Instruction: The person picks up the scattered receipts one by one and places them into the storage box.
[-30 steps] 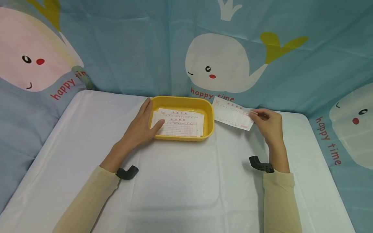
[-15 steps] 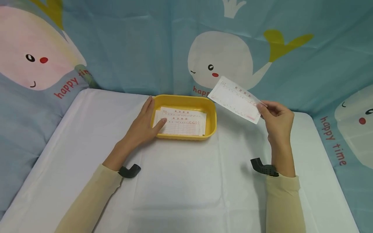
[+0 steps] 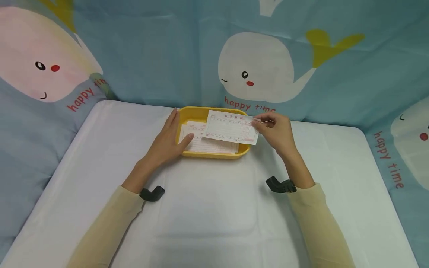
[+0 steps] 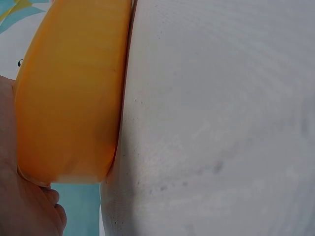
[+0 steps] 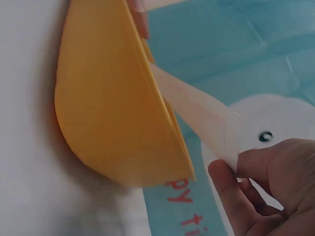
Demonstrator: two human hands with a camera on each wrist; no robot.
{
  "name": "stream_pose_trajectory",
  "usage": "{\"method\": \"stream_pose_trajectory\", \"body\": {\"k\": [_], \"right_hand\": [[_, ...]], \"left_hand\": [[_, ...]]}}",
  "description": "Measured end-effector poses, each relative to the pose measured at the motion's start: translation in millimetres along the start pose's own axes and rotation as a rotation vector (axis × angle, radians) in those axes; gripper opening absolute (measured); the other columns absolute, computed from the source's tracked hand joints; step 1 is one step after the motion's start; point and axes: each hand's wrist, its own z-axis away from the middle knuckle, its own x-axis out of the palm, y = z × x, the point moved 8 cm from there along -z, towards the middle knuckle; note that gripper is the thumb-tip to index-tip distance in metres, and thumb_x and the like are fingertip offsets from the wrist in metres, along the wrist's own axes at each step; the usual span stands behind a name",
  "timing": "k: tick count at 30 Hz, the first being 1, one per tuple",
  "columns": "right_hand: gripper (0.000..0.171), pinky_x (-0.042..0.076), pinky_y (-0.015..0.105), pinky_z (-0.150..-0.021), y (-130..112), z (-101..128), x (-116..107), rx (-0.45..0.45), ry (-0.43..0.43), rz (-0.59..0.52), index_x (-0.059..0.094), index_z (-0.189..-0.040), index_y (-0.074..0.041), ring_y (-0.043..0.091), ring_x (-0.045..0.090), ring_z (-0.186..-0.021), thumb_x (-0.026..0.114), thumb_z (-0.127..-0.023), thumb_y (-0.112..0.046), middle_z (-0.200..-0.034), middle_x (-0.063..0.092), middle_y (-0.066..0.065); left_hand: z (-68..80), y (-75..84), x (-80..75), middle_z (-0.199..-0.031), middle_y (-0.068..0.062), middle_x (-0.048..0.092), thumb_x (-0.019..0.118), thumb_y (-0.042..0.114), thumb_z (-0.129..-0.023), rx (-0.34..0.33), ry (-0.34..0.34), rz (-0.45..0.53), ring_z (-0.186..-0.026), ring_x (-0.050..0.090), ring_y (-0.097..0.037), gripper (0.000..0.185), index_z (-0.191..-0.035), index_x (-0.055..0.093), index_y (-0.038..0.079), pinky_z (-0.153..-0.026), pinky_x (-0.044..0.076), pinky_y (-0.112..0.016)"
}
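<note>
My right hand (image 3: 279, 134) pinches a printed paper receipt slip (image 3: 231, 127) by its right end. The slip is held tilted over the right part of a yellow plastic tray (image 3: 214, 156). More receipt slips (image 3: 209, 147), white with red print, lie inside the tray, partly covered by the held one. At the tray's left end, my left hand (image 3: 164, 143) grips the wall, thumb over the rim and fingers along the outside. In the right wrist view, thumb and fingertips squeeze the slip (image 5: 197, 110) as its far end dips behind the tray rim.
The tray stands near the back edge of a table covered with a white cloth (image 3: 207, 208). Behind it hangs a blue curtain (image 3: 161, 56) printed with whales. Each wrist wears a black camera mount (image 3: 152, 193).
My right hand lifts the slip up from beside the tray's right end, then brings it left and down over the tray. The left hand keeps its grip on the tray.
</note>
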Motion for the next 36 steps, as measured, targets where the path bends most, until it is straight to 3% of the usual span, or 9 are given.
{"method": "stream_pose_trajectory", "body": {"k": [5, 10, 15, 24, 29, 36], "right_hand": [[0.023, 0.057, 0.023, -0.074, -15, -12, 19, -0.055, -0.042, 0.143, 0.079, -0.115, -0.003, 0.024, 0.070, -0.090, 0.078, -0.097, -0.018, -0.114, 0.075, 0.015], [0.025, 0.064, 0.042, -0.089, -25, -21, 42, -0.090, -0.063, 0.225, 0.076, -0.119, -0.001, 0.033, 0.073, -0.098, 0.076, -0.098, -0.013, -0.115, 0.074, 0.019], [0.036, 0.061, 0.047, -0.102, -39, -23, 51, -0.150, -0.020, 0.248, 0.067, -0.133, 0.002, 0.037, 0.073, -0.115, 0.073, -0.099, -0.010, -0.128, 0.070, 0.022], [0.051, 0.038, 0.056, -0.126, -43, -12, 31, -0.213, 0.064, 0.219, 0.056, -0.148, -0.004, 0.037, 0.047, -0.149, 0.069, -0.101, -0.020, -0.160, 0.045, 0.019], [0.048, 0.034, 0.060, -0.127, -30, 6, 15, -0.215, 0.112, 0.203, 0.059, -0.146, -0.005, 0.037, 0.043, -0.153, 0.069, -0.101, -0.020, -0.162, 0.045, 0.019], [0.042, 0.037, 0.061, -0.124, 5, 39, -10, -0.160, 0.186, 0.187, 0.064, -0.140, -0.004, 0.039, 0.043, -0.152, 0.070, -0.101, -0.017, -0.160, 0.046, 0.022]], "left_hand": [[-3.1, 1.9, 3.7, -0.181, -0.003, -0.007, 0.048, 0.059, -0.105, -0.009, -0.012, -0.001, -0.169, 0.006, -0.029, 0.096, -0.171, -0.003, 0.012, -0.133, 0.020, -0.059], [-4.0, 1.0, 0.2, -0.181, -0.004, -0.007, 0.047, 0.060, -0.106, -0.015, -0.009, -0.018, -0.169, 0.006, -0.029, 0.095, -0.171, -0.004, 0.013, -0.133, 0.020, -0.058], [-5.4, 1.3, -1.7, -0.181, -0.004, -0.006, 0.048, 0.061, -0.105, -0.004, 0.004, -0.013, -0.169, 0.007, -0.029, 0.096, -0.171, -0.003, 0.013, -0.133, 0.020, -0.058], [-5.7, 4.1, 5.7, -0.181, -0.006, -0.005, 0.050, 0.060, -0.105, 0.024, -0.005, 0.000, -0.169, 0.008, -0.030, 0.097, -0.171, -0.001, 0.011, -0.133, 0.021, -0.058], [-3.8, 3.4, 5.0, -0.181, -0.006, -0.004, 0.052, 0.058, -0.105, 0.013, -0.001, -0.013, -0.169, 0.008, -0.030, 0.095, -0.171, 0.000, 0.012, -0.133, 0.022, -0.057], [-1.5, 4.3, 4.2, -0.181, -0.005, -0.005, 0.051, 0.059, -0.105, 0.010, 0.006, -0.016, -0.168, 0.009, -0.031, 0.097, -0.171, -0.001, 0.011, -0.133, 0.022, -0.058]]}}
